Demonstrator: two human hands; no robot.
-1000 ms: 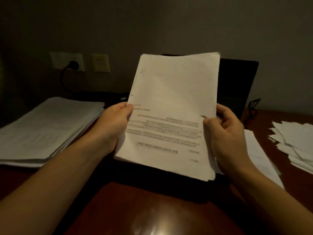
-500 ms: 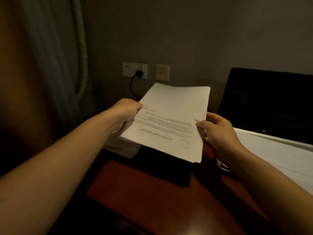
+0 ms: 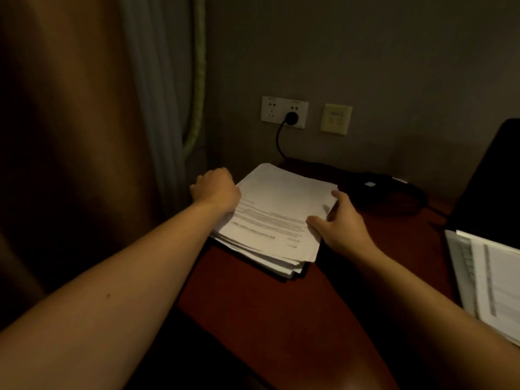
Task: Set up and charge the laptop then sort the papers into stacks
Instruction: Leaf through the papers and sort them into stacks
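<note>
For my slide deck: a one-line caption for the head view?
The left hand and right hand grip the edges of a paper stack lying on the desk beneath a plugged-in wall socket.

Your stack of papers point(image 3: 281, 209) is white, its top sheet crossed by rows of dark grey print. The counter point(image 3: 253, 305) under it is a deep reddish brown. On the dull grey-olive wall point(image 3: 365, 52) you have a white socket point(image 3: 271, 111) with a black plug point(image 3: 291, 118), and beside it a cream plate point(image 3: 336, 119). The curtain point(image 3: 70, 136) is orange-brown, with a pale green edge. The laptop point(image 3: 492, 178) is black; the sheets point(image 3: 495, 280) by it are white with grey bands.
</note>
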